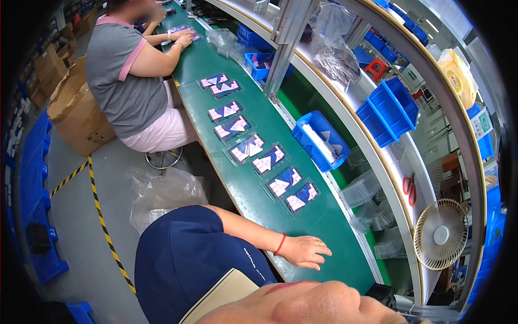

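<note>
My left hand (306, 251) rests palm down, or just above, the green worktable (337, 232), with its fingers apart and nothing visible in them. A red cord circles the wrist. The nearest item is a flat clear plastic package (302, 197) with a pink, white and dark blue insert. It lies beyond the hand, apart from it. Beside that package is a matching one (284, 182), and several more stretch up the table, mostly in pairs. My right hand is out of view.
Blue bins hold white pieces (318, 143) and packages (259, 63) along the table's far edge. A seated co-worker (129, 81) has hands on a similar package. Shelves hold red-handled scissors (410, 189) and a fan (441, 235). A plastic bag (162, 194) lies near the stool.
</note>
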Motion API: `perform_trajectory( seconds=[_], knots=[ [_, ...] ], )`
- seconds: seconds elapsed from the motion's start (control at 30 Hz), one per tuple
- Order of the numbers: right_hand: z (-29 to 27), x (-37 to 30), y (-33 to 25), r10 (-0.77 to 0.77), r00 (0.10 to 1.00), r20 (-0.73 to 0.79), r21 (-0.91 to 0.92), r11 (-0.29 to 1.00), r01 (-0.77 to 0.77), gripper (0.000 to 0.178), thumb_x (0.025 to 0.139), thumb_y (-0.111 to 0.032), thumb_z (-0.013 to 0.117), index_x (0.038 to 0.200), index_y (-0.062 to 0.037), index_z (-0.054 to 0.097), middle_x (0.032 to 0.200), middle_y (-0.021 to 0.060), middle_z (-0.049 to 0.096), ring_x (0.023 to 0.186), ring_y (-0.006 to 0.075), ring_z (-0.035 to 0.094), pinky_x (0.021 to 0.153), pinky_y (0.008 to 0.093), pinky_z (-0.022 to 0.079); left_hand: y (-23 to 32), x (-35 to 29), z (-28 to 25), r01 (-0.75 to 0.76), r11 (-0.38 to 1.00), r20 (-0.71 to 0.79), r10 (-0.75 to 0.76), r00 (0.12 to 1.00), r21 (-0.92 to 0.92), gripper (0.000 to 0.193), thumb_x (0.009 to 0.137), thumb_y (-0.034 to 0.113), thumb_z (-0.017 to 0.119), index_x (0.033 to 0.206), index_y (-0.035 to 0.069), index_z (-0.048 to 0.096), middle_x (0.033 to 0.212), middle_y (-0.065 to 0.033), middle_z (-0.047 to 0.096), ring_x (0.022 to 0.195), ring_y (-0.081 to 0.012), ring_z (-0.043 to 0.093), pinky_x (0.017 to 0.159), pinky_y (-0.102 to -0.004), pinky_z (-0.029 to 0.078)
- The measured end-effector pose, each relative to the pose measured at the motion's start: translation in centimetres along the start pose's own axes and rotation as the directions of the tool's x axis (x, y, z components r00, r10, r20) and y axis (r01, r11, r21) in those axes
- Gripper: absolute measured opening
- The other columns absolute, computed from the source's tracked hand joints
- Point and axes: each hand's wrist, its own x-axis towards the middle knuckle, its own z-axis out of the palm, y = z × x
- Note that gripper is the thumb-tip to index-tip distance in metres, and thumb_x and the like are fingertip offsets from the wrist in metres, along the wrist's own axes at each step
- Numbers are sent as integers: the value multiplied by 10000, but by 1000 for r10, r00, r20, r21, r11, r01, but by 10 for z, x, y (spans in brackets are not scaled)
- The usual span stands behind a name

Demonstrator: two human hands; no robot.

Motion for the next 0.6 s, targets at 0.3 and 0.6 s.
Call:
perform_trajectory(
  seconds=[0.3,0.6],
  knots=[
    [-36,7,12,136,989,64,304,941,-150,360,677,-172,798,967,8,683,907,207,682,845,327,661,792,393,504,-2,-17,5,101,995,30,-101,994,5,207,870,243,615,780,59,590,1068,-120,574,899,-261,576,724,-389,466],
    [-123,-43,23,291,953,-88,126,952,-279,319,791,-238,705,998,1,665,952,190,678,884,352,643,835,425,475,4,-20,1,80,997,10,-80,997,15,174,829,225,647,772,68,599,1016,-108,605,860,-253,592,692,-366,480]
  ],
)
